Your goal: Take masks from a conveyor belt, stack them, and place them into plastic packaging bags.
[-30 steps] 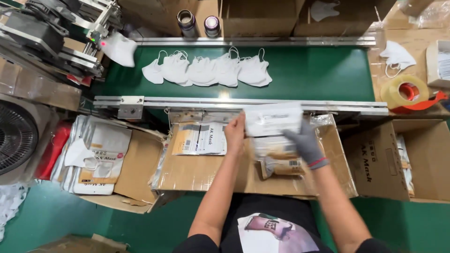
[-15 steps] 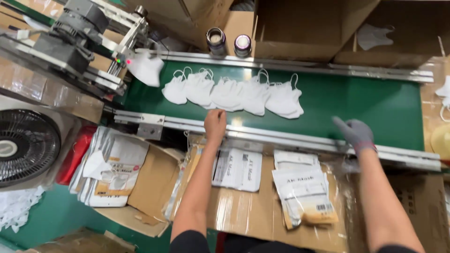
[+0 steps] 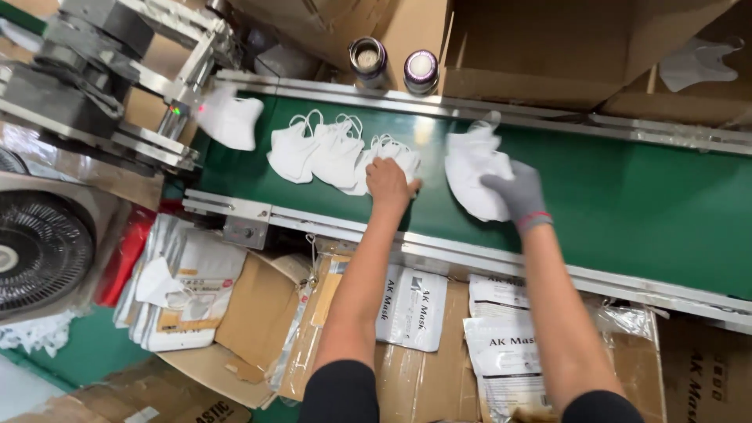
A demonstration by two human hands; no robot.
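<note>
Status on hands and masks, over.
Left hand bare, pressing on overlapped white masks on green belt. Gloved right hand gripping separate mask stack. Nothing blocking either hand.

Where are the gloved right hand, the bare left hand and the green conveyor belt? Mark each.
grey-gloved right hand (image 3: 513, 192), head view, back of glove.
bare left hand (image 3: 388, 182), head view, back of hand.
green conveyor belt (image 3: 642, 204), head view, bare belt surface.

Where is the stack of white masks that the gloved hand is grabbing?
In the head view, the stack of white masks lies on the green conveyor belt, under the gloved right hand, just right of the bare left hand.
</note>
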